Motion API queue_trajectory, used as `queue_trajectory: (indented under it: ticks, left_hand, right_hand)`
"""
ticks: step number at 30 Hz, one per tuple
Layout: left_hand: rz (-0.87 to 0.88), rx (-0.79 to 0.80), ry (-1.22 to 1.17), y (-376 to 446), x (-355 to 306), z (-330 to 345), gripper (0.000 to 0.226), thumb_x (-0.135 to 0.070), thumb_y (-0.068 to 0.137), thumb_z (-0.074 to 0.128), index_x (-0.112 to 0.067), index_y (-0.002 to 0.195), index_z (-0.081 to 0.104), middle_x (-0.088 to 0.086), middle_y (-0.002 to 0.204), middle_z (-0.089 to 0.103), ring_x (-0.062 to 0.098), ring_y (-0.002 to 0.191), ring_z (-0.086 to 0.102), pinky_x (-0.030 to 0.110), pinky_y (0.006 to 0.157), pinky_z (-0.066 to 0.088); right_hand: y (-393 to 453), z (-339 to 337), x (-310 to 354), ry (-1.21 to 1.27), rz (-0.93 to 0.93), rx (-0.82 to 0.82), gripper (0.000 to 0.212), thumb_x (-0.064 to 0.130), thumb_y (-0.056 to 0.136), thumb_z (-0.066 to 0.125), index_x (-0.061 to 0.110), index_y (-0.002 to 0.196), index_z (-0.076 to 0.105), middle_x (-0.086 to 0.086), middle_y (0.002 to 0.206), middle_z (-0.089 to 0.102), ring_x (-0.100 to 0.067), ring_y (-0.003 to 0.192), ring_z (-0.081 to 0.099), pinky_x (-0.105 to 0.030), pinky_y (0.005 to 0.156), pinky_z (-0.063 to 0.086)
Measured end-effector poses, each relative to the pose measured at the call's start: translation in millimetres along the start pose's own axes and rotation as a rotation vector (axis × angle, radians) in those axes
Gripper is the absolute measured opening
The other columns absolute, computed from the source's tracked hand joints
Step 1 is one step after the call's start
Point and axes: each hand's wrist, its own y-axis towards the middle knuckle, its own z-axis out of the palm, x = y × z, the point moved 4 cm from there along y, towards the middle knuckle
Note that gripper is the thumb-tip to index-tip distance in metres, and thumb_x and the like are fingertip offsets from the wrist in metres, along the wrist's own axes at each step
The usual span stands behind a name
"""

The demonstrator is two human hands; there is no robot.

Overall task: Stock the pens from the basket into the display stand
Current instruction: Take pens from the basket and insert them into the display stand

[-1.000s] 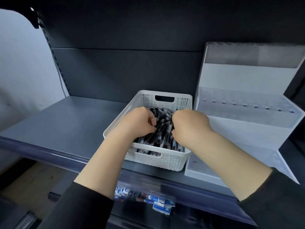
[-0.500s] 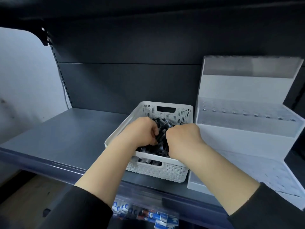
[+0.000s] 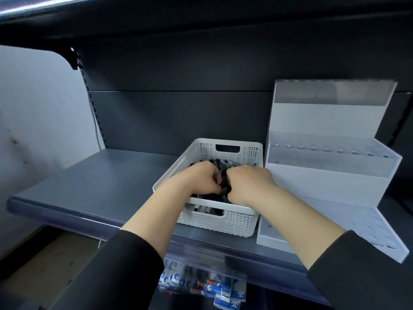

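both hands have drawn closer: left hand (image 3: 202, 180) and right hand (image 3: 248, 184) clutch pens (image 3: 223, 186) in the basket (image 3: 232, 222) (display stand (image 3: 330, 180) unstocked, everything left).

Perforated white plastic basket (image 3: 223, 222), frosted acrylic display stand (image 3: 330, 182), matt grey shelf (image 3: 96, 175).

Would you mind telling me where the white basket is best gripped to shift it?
Grip the basket by its cut-out handles: one in the near wall, one in the far wall. Come from the front for the near slot; the display stand stands close on its right.
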Motion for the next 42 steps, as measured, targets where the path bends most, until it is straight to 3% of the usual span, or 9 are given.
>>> queue_trajectory:
  ticks: [6,10,15,20,25,31,34,39,42]
  left_hand:
    - [-0.071,0.072,0.025,1,-7,-1,0.037,-0.037,0.070,0.071,-0.003,0.083,0.066,0.004,0.070,0.057,0.020,0.066,0.050,0.030,0.064,0.042]
    - [-0.085,0.143,0.179,4,-30,10,0.050,-0.056,0.072,0.063,-0.016,0.101,0.066,0.001,0.092,0.066,0.020,0.082,0.059,0.032,0.075,0.049]
    - [-0.150,0.172,0.183,11,-47,24,0.025,-0.037,0.072,0.066,-0.014,0.071,0.056,0.000,0.067,0.055,0.020,0.063,0.051,0.027,0.062,0.043]
    - [-0.244,0.218,0.170,12,-52,27,0.017,-0.031,0.072,0.061,-0.016,0.067,0.054,0.000,0.067,0.055,0.019,0.061,0.050,0.026,0.063,0.045]
    - [-0.343,0.261,-0.069,1,-51,16,0.027,-0.016,0.087,0.052,-0.010,0.062,0.044,0.004,0.059,0.043,0.015,0.046,0.040,0.021,0.049,0.034]
    - [-0.381,0.247,-0.310,-4,-35,13,0.023,-0.009,0.095,0.046,-0.008,0.074,0.054,-0.004,0.048,0.060,0.009,0.046,0.052,0.018,0.046,0.039]
    - [-0.376,0.207,-0.523,-4,-31,13,0.018,-0.006,0.097,0.045,-0.005,0.081,0.053,0.000,0.064,0.063,0.009,0.041,0.057,0.019,0.047,0.045]
    - [-0.214,0.023,-0.855,-5,-25,-4,0.011,-0.006,0.095,0.053,-0.009,0.084,0.055,0.005,0.069,0.063,0.012,0.045,0.057,0.029,0.052,0.051]
    - [-0.038,-0.004,-1.006,-13,-20,-14,0.010,-0.005,0.094,0.054,-0.008,0.086,0.058,0.002,0.068,0.064,0.012,0.051,0.058,0.027,0.055,0.052]
  right_hand:
    - [-4,-7,-6,0.298,0.071,-0.145,0.018,0.010,0.084,0.049,0.015,0.099,0.058,-0.007,0.108,0.061,-0.028,0.099,0.057,-0.030,0.073,0.044]
    - [-9,-12,-18,0.467,0.114,-0.321,0.019,0.004,0.083,0.041,0.018,0.079,0.054,-0.008,0.094,0.064,-0.029,0.090,0.057,-0.032,0.073,0.046]
    - [-17,-17,-34,0.544,0.151,-0.374,0.024,0.000,0.081,0.040,0.018,0.073,0.054,-0.007,0.088,0.063,-0.027,0.088,0.055,-0.029,0.069,0.043]
    - [-21,-19,-39,0.633,0.188,-0.382,0.025,0.000,0.083,0.039,0.012,0.080,0.062,-0.011,0.093,0.066,-0.030,0.089,0.059,-0.032,0.076,0.050]
    - [-26,-17,-44,0.708,0.201,-0.403,0.025,0.000,0.082,0.040,0.013,0.076,0.061,-0.012,0.089,0.067,-0.031,0.085,0.062,-0.036,0.077,0.052]
    - [-27,-14,-54,0.803,0.250,-0.353,0.023,0.001,0.080,0.041,0.002,0.072,0.062,-0.015,0.080,0.069,-0.034,0.076,0.065,-0.039,0.075,0.056]
    - [-27,-13,-57,0.814,0.261,-0.337,0.024,0.000,0.080,0.040,-0.007,0.081,0.063,-0.018,0.080,0.069,-0.034,0.075,0.065,-0.039,0.073,0.056]
    - [-25,-14,-55,1.139,0.290,-0.212,0.018,0.000,0.088,0.045,-0.002,0.078,0.061,-0.013,0.070,0.065,-0.018,0.051,0.060,-0.022,0.045,0.049]
    - [-21,-23,-41,1.359,0.275,-0.148,0.015,0.012,0.093,0.051,0.002,0.086,0.058,-0.012,0.073,0.063,-0.026,0.061,0.065,-0.022,0.047,0.050]
